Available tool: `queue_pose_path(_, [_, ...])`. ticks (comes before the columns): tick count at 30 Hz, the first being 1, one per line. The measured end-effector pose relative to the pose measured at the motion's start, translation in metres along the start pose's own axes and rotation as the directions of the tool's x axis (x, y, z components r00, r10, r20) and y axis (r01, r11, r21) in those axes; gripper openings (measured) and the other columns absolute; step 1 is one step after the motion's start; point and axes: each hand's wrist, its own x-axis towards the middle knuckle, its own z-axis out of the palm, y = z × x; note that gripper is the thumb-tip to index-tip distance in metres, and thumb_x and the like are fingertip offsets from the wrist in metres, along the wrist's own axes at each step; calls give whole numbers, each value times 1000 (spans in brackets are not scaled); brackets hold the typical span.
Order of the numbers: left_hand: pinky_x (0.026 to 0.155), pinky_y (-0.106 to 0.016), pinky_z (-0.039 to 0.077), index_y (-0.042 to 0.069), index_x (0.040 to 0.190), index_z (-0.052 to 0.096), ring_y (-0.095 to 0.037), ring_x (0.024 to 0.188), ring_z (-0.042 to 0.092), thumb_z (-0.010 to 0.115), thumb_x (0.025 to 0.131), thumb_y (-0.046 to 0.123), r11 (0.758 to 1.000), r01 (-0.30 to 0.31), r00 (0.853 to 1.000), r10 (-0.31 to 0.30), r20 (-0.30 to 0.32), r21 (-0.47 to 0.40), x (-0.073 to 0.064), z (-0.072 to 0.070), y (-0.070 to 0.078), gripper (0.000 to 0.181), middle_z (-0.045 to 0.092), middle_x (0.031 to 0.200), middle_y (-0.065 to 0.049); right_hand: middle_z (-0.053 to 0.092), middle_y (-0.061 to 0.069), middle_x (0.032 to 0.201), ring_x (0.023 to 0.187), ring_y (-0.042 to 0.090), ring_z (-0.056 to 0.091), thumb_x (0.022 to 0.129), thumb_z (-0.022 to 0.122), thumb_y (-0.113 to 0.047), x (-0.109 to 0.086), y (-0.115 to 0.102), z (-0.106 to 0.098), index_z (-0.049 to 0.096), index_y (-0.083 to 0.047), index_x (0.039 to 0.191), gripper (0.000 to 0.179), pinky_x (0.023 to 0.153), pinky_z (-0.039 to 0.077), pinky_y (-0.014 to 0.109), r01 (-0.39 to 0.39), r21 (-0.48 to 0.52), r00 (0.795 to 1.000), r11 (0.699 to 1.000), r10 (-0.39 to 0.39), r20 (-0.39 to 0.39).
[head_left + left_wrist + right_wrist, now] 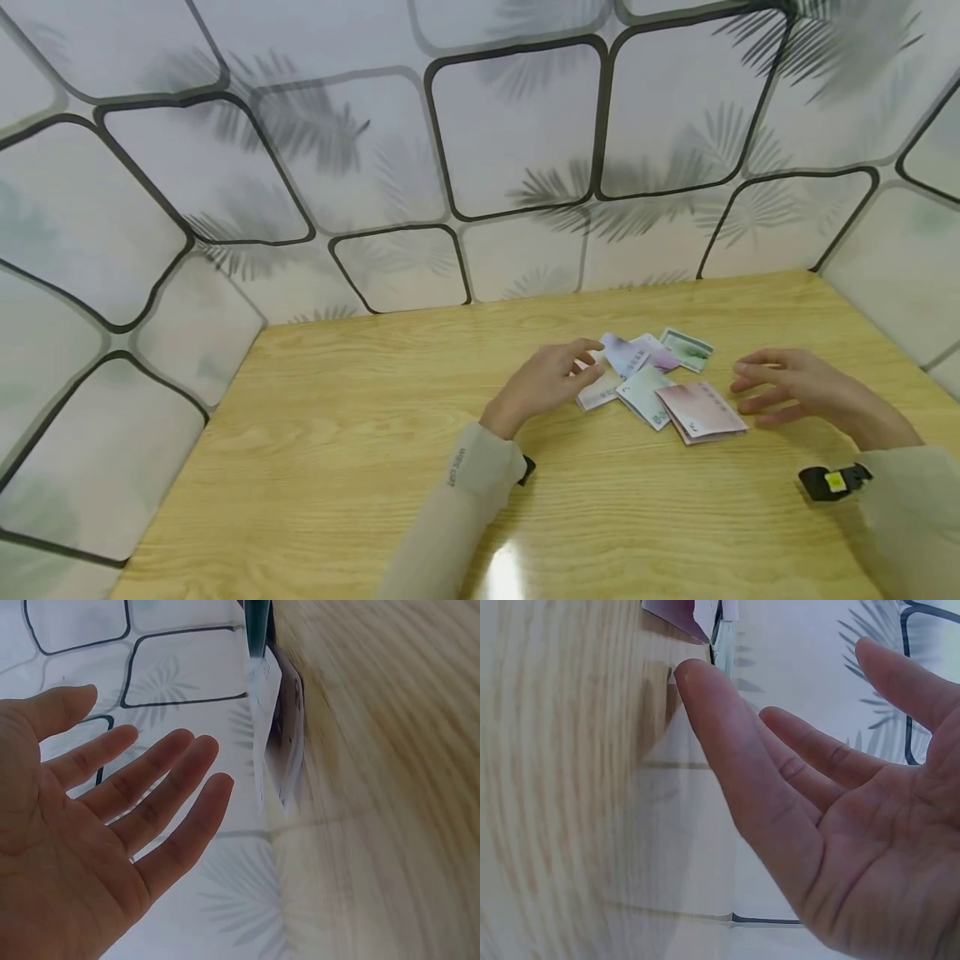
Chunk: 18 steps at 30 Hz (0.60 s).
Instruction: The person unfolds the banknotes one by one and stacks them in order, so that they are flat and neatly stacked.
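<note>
A loose group of folded paper banknotes lies toward the right of the table. Nearest the front is a reddish-pink banknote [703, 410], with a pale green one [647, 396] beside it. Behind them are a purple banknote [622, 354], a pinkish-purple one [663, 355] and a darker green one [687, 348]. My left hand [543, 379] hovers at the group's left, partly covering a beige banknote [598, 393]; its fingers are spread and hold nothing in the left wrist view. To the right of the pink banknote, my right hand [806, 390] is raised with relaxed fingers and holds nothing.
The wood-grain table [322, 433] runs back to a wall [517, 142] patterned with dark outlined shapes and leaves. Side walls flank it left and right. Each wrist wears a strap with a small black device, the right one [825, 483] showing a yellow mark.
</note>
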Motion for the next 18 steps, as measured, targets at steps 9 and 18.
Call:
queue_pose_path(9, [87, -19, 51, 6, 146, 53, -14, 108, 66, 53, 108, 27, 999, -31, 998, 32, 53, -30, 14, 11, 9, 44, 68, 125, -12, 67, 14, 116, 92, 20, 71, 109, 48, -24, 3, -4, 1, 21, 22, 145, 64, 76, 62, 41, -7, -41, 1000, 999, 7, 8])
queue_pose_path(18, [88, -19, 50, 7, 145, 53, -13, 109, 65, 52, 108, 29, 999, -31, 996, 29, 85, 17, 23, 17, 20, 43, 68, 126, -10, 65, 17, 118, 96, 23, 71, 107, 54, -24, 4, -2, 3, 22, 23, 145, 68, 78, 62, 41, 22, -68, 999, 997, -19, 32])
